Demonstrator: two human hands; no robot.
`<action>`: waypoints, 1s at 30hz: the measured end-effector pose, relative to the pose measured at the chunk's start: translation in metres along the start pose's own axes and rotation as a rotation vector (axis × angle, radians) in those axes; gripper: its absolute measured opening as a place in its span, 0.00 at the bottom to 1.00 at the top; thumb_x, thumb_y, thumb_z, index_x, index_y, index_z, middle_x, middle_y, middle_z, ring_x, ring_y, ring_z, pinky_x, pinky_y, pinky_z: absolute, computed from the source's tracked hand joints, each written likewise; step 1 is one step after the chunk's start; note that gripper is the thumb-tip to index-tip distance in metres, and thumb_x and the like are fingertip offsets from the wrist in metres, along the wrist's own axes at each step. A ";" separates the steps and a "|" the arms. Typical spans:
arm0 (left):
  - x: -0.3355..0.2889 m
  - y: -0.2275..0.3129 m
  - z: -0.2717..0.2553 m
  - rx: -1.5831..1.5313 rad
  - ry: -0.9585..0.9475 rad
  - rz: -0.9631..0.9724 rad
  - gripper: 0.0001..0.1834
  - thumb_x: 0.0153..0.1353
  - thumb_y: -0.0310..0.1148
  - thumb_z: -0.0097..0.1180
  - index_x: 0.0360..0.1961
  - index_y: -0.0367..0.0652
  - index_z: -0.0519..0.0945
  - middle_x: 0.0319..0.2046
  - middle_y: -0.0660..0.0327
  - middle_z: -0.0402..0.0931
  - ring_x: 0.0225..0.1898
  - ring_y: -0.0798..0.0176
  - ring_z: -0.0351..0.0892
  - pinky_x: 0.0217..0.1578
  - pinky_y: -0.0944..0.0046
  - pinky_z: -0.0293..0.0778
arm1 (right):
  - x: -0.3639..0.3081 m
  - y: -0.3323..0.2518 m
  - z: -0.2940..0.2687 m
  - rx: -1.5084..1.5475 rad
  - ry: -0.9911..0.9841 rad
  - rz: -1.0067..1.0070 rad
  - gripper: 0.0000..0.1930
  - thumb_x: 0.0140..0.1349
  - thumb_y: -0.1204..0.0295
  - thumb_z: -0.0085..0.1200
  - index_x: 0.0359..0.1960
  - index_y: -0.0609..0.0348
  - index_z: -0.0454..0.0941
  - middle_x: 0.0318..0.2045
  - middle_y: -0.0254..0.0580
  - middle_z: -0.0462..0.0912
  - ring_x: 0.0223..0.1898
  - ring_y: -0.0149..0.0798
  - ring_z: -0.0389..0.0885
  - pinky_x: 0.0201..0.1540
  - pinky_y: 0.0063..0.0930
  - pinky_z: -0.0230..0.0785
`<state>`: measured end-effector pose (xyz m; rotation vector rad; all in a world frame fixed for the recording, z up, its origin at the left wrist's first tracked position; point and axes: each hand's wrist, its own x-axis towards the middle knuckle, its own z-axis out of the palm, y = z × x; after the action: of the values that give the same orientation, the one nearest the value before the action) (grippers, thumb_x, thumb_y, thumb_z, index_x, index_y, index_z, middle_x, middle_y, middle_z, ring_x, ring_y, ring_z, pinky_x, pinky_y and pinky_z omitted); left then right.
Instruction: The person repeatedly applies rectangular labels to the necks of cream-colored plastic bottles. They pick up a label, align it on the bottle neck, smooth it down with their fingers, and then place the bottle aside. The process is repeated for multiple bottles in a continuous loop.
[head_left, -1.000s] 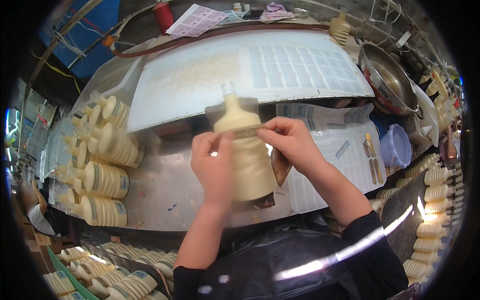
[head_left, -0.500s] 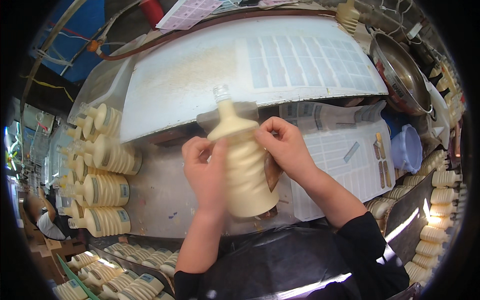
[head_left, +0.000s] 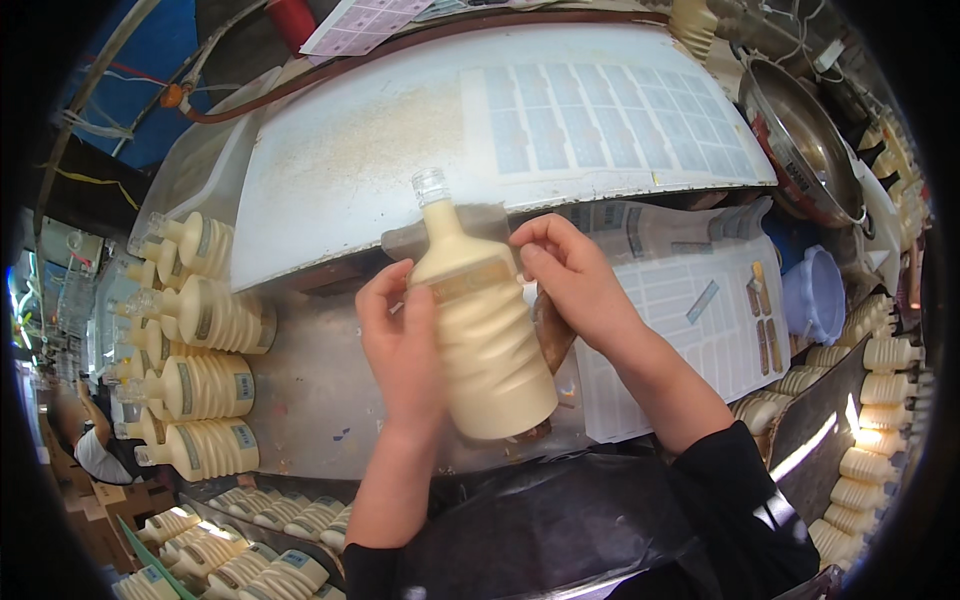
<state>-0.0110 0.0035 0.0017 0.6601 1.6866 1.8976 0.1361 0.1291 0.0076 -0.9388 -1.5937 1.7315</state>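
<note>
A cream bottle (head_left: 495, 350) with a ribbed, spiralling body and a clear threaded neck lies tilted in front of me, its neck pointing away. Across its shoulder runs a thin translucent strip label (head_left: 472, 280). My left hand (head_left: 402, 340) is at the bottle's left side, thumb pressed by the strip's left end and fingers curled along the edge. Just off the right shoulder, my right hand (head_left: 575, 270) has loosely bent fingers, with a small gap between thumb and forefinger. Under the bottle, a brown support (head_left: 552, 335) shows partly; the rest is hidden.
Labelled bottles (head_left: 205, 390) are stacked at the left, with more in boxes at lower left and right. Beyond stands a white board (head_left: 350, 150) bearing a label sheet (head_left: 620, 120). Another sheet (head_left: 650, 340), a lilac bucket (head_left: 815, 295) and a metal pan (head_left: 800, 130) are at the right.
My right hand has lifted slightly up and away from the bottle's shoulder, fingers loosening. My left thumb has slid down a little along the left side. The strip now shows across the shoulder.
</note>
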 end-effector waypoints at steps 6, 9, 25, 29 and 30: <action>0.008 0.011 0.001 0.271 -0.083 0.061 0.17 0.63 0.34 0.64 0.51 0.38 0.80 0.53 0.59 0.71 0.51 0.63 0.71 0.55 0.61 0.70 | -0.004 -0.013 0.008 -0.189 -0.090 0.027 0.17 0.70 0.64 0.62 0.54 0.60 0.76 0.31 0.25 0.73 0.30 0.17 0.69 0.32 0.16 0.65; 0.008 0.012 0.007 0.297 -0.060 0.014 0.20 0.60 0.36 0.68 0.50 0.39 0.80 0.51 0.60 0.71 0.49 0.64 0.70 0.54 0.62 0.70 | 0.000 -0.006 0.010 -0.196 -0.052 0.008 0.21 0.65 0.59 0.65 0.52 0.59 0.76 0.25 0.34 0.76 0.29 0.30 0.75 0.35 0.29 0.70; 0.009 0.008 0.006 0.274 -0.045 0.029 0.20 0.61 0.37 0.69 0.51 0.37 0.81 0.49 0.61 0.73 0.46 0.66 0.71 0.52 0.62 0.72 | -0.007 -0.032 0.015 -0.428 -0.036 0.028 0.17 0.65 0.63 0.64 0.50 0.57 0.77 0.28 0.27 0.75 0.30 0.21 0.70 0.32 0.21 0.65; 0.010 0.004 0.006 0.260 -0.047 0.034 0.20 0.62 0.37 0.68 0.51 0.37 0.81 0.49 0.62 0.72 0.45 0.67 0.70 0.51 0.63 0.72 | 0.007 -0.004 -0.001 0.023 -0.181 0.060 0.12 0.72 0.67 0.55 0.53 0.58 0.76 0.36 0.31 0.80 0.37 0.23 0.76 0.39 0.22 0.71; 0.010 0.004 0.006 0.264 -0.047 0.033 0.20 0.63 0.36 0.68 0.52 0.37 0.81 0.49 0.62 0.72 0.45 0.67 0.70 0.51 0.63 0.72 | 0.009 0.000 -0.001 0.033 -0.162 0.017 0.12 0.73 0.68 0.54 0.54 0.59 0.76 0.37 0.32 0.81 0.37 0.23 0.76 0.39 0.22 0.72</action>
<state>-0.0149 0.0142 0.0061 0.8317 1.9243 1.6817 0.1318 0.1365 0.0065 -0.8160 -1.6565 1.8806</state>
